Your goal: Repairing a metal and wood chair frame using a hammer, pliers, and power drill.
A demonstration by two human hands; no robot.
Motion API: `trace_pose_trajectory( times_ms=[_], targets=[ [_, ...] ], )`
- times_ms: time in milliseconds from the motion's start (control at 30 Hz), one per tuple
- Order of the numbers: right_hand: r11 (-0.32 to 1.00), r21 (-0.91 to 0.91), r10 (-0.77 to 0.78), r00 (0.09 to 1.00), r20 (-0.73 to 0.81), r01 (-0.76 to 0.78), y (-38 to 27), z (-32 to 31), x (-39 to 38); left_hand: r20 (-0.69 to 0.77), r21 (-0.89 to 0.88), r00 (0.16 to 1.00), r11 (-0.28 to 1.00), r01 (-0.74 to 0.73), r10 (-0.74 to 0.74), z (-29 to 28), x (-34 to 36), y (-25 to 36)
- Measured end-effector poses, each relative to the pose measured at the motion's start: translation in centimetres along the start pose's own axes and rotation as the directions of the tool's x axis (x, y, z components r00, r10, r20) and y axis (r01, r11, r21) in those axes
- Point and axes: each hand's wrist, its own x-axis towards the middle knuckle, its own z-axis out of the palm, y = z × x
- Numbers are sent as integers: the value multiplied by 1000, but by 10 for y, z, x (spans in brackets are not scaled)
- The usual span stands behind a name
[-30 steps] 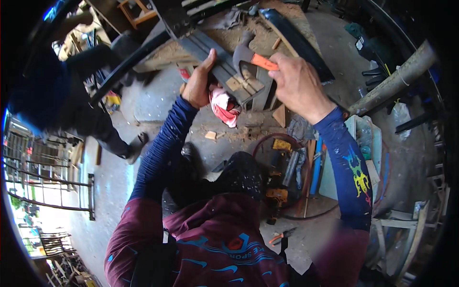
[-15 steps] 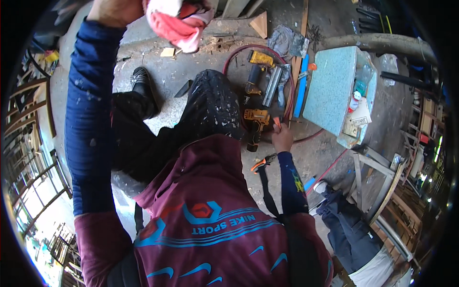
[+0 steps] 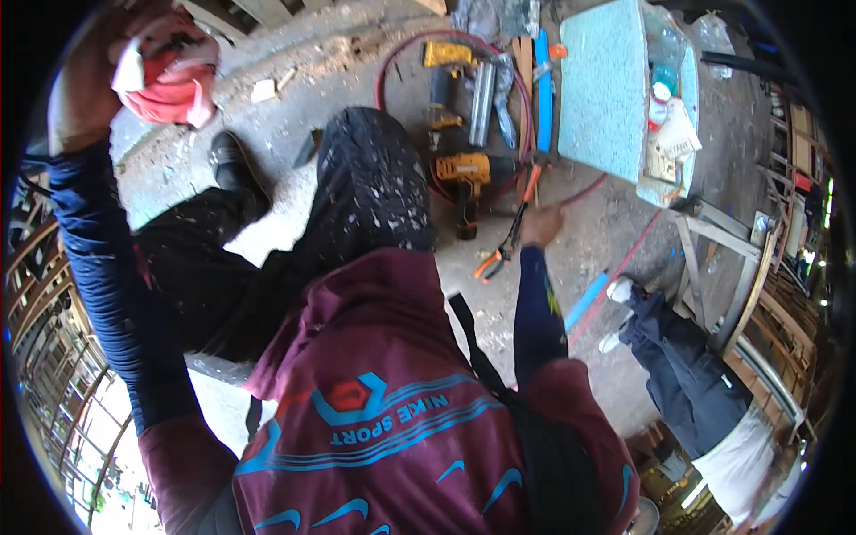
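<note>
My left hand, blurred, is raised at the upper left with its fingers closed round a crumpled red-and-white rag. Low over the floor on the right, my right hand grips a long black tool with orange ends; its exact kind is unclear. One finger points off to the right. Just left of that hand lies a yellow-and-black cordless drill. Beyond it are a second yellow-and-black power tool and a silver metal bar.
A red hose loops round the tools. Blue strips and wood lie beyond. A pale blue speckled box holds bottles and papers. At the lower right is another person in dark trousers, near a wooden frame.
My left hand has swung left with the rag. My right hand and the orange-ended tool have shifted right of the drill. The whole view has also shifted.
</note>
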Motion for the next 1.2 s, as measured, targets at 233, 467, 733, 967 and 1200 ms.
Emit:
trace_pose_trajectory(
  times_ms=[233, 467, 733, 967, 1200],
  targets=[
    [874, -317, 438, 880, 184, -369, 161, 116, -112, 245, -407, 966, 896, 179, -81, 71, 10, -10],
    [892, 202, -452, 810, 372, 405, 170, 50, -134, 191, -757, 981, 640, 134, 20, 90, 15, -5],
    [325, 926, -639, 677, 364, -192, -135, -276, -133, 170, -673, 983, 722, 162, -62, 130, 19, 28],
    [-210, 976, -970, 141, -200, -58, -343, -376, -140, 221, -572, 975, 813, 112, 21, 106, 29, 22],
    [-268, 797, -754, -397, -523, -541, -434, -372, -209, 216, -576, 976, 805, 140, -15, 104, 28, 16]
  ],
)
